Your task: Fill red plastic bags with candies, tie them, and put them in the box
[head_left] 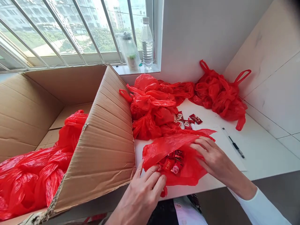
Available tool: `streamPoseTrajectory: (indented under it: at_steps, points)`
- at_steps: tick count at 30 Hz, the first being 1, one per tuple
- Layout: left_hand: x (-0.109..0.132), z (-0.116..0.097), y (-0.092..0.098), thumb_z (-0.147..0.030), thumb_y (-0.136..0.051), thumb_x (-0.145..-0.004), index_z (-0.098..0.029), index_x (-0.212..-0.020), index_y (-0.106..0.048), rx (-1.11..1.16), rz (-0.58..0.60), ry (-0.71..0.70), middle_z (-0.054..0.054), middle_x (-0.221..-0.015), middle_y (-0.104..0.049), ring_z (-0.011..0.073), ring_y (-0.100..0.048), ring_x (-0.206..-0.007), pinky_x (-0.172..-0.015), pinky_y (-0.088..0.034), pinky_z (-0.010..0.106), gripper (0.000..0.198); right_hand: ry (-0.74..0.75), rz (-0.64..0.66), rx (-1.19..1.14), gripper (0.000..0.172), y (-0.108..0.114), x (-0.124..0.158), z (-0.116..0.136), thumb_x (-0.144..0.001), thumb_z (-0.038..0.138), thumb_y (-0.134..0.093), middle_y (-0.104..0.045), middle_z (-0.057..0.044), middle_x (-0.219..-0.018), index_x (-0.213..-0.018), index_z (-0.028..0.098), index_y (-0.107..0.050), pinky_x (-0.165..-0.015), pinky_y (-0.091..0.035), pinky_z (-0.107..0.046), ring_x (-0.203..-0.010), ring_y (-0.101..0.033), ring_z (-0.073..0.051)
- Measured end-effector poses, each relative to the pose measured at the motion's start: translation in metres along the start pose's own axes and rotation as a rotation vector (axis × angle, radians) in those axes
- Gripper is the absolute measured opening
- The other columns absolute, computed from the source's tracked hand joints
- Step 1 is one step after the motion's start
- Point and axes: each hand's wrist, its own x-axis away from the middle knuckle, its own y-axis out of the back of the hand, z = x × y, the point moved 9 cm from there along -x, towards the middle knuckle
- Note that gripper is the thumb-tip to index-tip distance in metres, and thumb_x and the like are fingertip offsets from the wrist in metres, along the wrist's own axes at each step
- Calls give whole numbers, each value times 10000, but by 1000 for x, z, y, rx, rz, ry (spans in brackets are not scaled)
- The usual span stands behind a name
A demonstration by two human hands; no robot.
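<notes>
A thin red plastic bag [188, 179] lies spread at the table's front edge, its mouth partly open. Several wrapped candies [169, 164] in red and dark wrappers show inside it. At the bag's near left rim, my left hand [147, 189] has its fingers curled on the plastic, the little finger stretched out beside it. My right hand [212, 154] grips the bag's right side, fingers bent over the film; the fingertips are partly covered by it. Just behind the bag, several loose candies [187, 124] lie on the white table.
A tall cardboard box [110, 134] holding red plastic bags [28, 181] stands at left. Filled red bags [152, 106] crowd the wall, with another bag [217, 92] in the corner. A pen [234, 144] lies on paper at right. The windowsill holds a bottle [147, 43] and a bagged jar [131, 56].
</notes>
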Motion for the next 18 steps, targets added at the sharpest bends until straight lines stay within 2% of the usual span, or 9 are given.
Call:
streamPoseTrajectory:
  at_steps: [2,5,7,9,12,14,15,16,18]
  points:
    - [-1,-4,22,-137,-400,-941,-269,-1008,-606,233,-17,6,8,-962,-714,210,-605,-1137,-1007,-472,349,254,-21,-54,-2,284,14,7,-4,-905,155,-480,-594,-125,-1162,-1180,185,-544,-968,-471,-435,-1159,-525,-262]
    - [-1,6,64,-211,-367,-962,-303,-925,-613,485,-215,102,1,-1014,-693,204,-589,-1143,-915,-511,301,265,-2,-11,165,226,26,6,-7,-905,165,-482,-579,-138,-1239,-1097,211,-593,-1038,-369,-577,-1213,-509,-306]
    - [5,21,86,-256,-373,-959,-300,-868,-626,498,-369,213,6,-1064,-660,209,-613,-1050,-853,-520,307,273,62,63,296,192,34,0,-4,-915,178,-466,-570,-148,-1277,-1019,213,-623,-1072,-231,-689,-1267,-467,-342]
    - [14,34,100,-278,-407,-945,-296,-862,-634,424,-448,321,7,-1075,-620,195,-603,-973,-776,-511,283,243,128,32,361,186,54,-5,2,-927,182,-463,-553,-133,-1319,-998,219,-630,-1102,-186,-689,-1297,-440,-331]
    - [28,45,113,-293,-478,-909,-290,-890,-619,313,-489,398,9,-965,-579,196,-549,-958,-709,-480,253,143,112,-128,342,224,89,-8,3,-911,173,-521,-530,-57,-1362,-1085,274,-619,-1097,-339,-555,-1286,-450,-290]
    - [34,49,114,-297,-493,-900,-282,-874,-605,330,-478,415,14,-938,-566,198,-531,-955,-704,-478,253,116,-13,-202,265,286,98,-5,-12,-899,213,-560,-536,-62,-1335,-1172,292,-583,-979,-466,-472,-1205,-518,-282]
    - [35,49,111,-304,-484,-905,-277,-851,-601,370,-453,416,18,-940,-570,196,-536,-944,-709,-487,256,131,-101,-205,200,320,96,-3,-24,-894,265,-577,-545,-83,-1309,-1213,282,-557,-895,-509,-438,-1131,-566,-278]
    - [35,48,108,-316,-472,-911,-271,-819,-598,415,-423,412,23,-941,-583,195,-550,-934,-714,-501,260,162,-188,-166,113,344,88,-1,-37,-891,323,-583,-569,-100,-1259,-1229,266,-544,-805,-533,-402,-1031,-611,-263]
    - [37,48,107,-365,-466,-906,-250,-722,-588,426,-451,449,36,-913,-627,212,-599,-927,-709,-542,279,249,-338,39,-143,316,61,4,-59,-893,427,-563,-651,-89,-1029,-1148,242,-587,-623,-526,-326,-786,-644,-206]
